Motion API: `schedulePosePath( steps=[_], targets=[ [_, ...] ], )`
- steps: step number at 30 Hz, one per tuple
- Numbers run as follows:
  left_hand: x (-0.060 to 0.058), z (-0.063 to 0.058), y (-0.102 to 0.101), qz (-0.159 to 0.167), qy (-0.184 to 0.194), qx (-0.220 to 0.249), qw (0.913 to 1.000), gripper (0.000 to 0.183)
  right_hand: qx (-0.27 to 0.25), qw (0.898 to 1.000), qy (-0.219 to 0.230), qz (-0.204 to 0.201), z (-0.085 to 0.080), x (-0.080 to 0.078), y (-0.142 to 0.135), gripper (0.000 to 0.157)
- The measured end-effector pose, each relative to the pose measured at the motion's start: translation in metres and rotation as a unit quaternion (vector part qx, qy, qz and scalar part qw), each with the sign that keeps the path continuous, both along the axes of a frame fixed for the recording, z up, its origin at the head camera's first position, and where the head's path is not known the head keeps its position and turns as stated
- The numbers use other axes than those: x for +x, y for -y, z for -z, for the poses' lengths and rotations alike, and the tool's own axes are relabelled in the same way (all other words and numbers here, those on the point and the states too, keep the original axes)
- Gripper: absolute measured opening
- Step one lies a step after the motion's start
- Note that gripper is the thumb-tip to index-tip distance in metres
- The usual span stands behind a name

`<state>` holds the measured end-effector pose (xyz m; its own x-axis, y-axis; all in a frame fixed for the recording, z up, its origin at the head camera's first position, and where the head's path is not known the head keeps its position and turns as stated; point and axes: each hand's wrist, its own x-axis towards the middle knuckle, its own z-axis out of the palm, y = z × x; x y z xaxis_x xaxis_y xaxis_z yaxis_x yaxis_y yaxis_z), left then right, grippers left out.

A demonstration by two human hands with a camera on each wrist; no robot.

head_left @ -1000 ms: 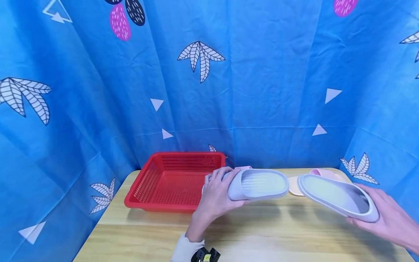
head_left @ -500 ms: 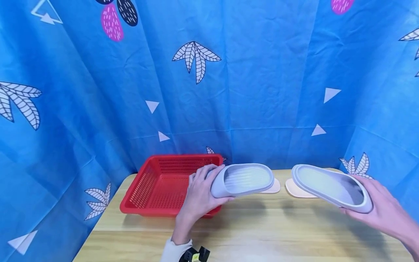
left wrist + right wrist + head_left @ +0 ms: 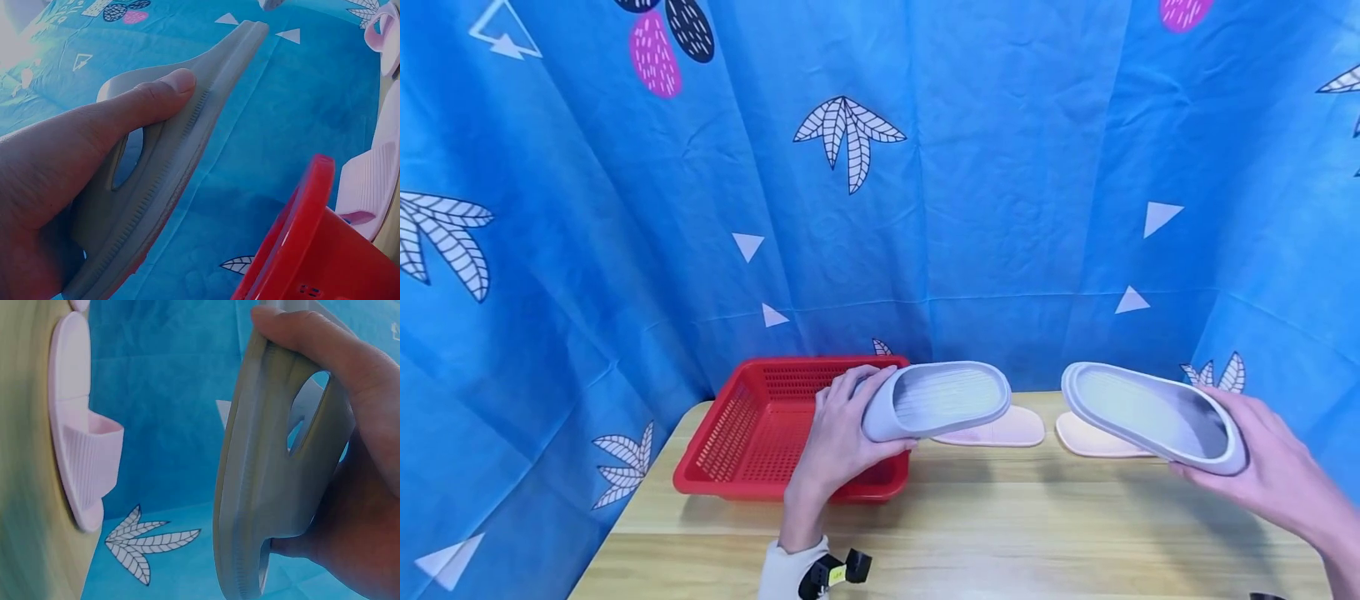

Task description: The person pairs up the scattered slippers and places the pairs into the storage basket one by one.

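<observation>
The left grey slipper [image 3: 951,398] is up in the air, gripped at the strap end by the left hand [image 3: 842,429], fingers and thumb closed about it. Its mate, the right grey slipper [image 3: 1142,412], hangs off the surface too, its strap end held by the right hand [image 3: 1262,462] with the thumb along its side; that hand's other fingers are mostly hidden. Their heel ends face each other, well apart.

Over the last second the left slipper has swung towards the basket [image 3: 737,489], and the gap between the two has widened. From above, left hand and slipper now overlap the basket's right side, but the left wrist view shows the slipper apart from the red rim. So, as I judge it, the pair is being carried, with neither slipper set down.

That shift also bares more of the left pink slipper [image 3: 1018,427], lying behind on the surface [image 3: 985,533]. The right pink slipper [image 3: 1101,437] is partly covered from above. Beyond it all hangs the blue curtain [image 3: 1000,167].
</observation>
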<state>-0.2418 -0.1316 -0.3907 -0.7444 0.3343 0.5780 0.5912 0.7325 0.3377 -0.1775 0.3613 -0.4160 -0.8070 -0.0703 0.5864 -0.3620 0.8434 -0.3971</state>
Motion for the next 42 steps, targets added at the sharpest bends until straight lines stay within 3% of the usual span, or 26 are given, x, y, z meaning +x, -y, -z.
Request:
schedulePosePath(
  steps=[5, 12, 24, 34, 42],
  targets=[
    [0.000, -0.002, 0.004, -0.004, -0.014, 0.007, 0.9999, 0.093, 0.004, 0.999, -0.038, -0.017, -0.007, -0.006, 0.006, 0.116],
    [0.001, -0.001, 0.004, -0.001, -0.029, 0.004, 0.9996, 0.091, -0.004, 0.999, -0.050, -0.011, -0.011, -0.005, 0.007, 0.116],
    [0.004, -0.005, 0.016, -0.037, -0.054, -0.010, 0.9978, 0.090, 0.010, 0.998, -0.042, 0.042, -0.017, 0.010, 0.002, 0.114],
    [0.008, -0.006, 0.021, -0.025, -0.040, -0.005, 0.9989, 0.089, 0.037, 0.995, -0.020, 0.090, -0.027, 0.020, 0.004, 0.112],
    [0.009, -0.013, 0.022, -0.023, -0.057, -0.007, 0.9981, 0.096, 0.060, 0.993, -0.056, 0.081, -0.032, 0.021, 0.010, 0.115]
  ],
)
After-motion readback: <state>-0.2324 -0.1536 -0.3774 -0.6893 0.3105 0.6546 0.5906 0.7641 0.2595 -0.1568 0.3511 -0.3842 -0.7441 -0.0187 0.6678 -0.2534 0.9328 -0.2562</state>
